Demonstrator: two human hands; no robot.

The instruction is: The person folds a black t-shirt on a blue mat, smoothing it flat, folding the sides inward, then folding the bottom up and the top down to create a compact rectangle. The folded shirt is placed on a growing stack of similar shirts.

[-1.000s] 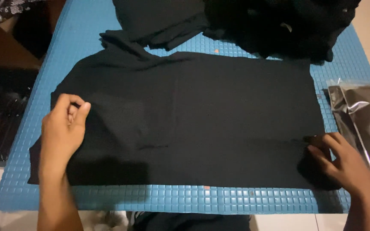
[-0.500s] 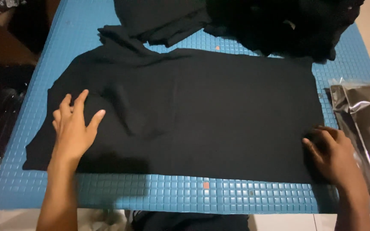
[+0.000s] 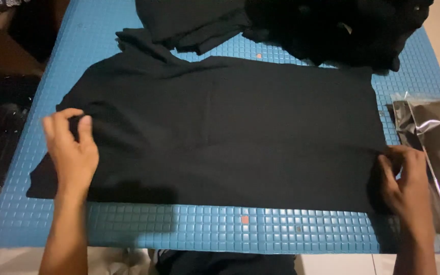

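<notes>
Left hand (image 3: 71, 147), flat earlier, now pinching black garment (image 3: 220, 127); right hand (image 3: 406, 181) still gripping its corner.

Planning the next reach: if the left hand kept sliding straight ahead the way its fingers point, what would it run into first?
The left hand already rests on the flat black garment, fingers pointing up the mat. Going on, it likely crosses more of that cloth, then its bunched edge.

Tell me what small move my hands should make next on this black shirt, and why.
Probably lift both pinched ends and fold the near half over the far half. The left hand pinches cloth at the shirt's left end, the right hand grips its near right corner, and the shirt lies spread flat along the blue mat, so both ends look ready to rise together.
</notes>
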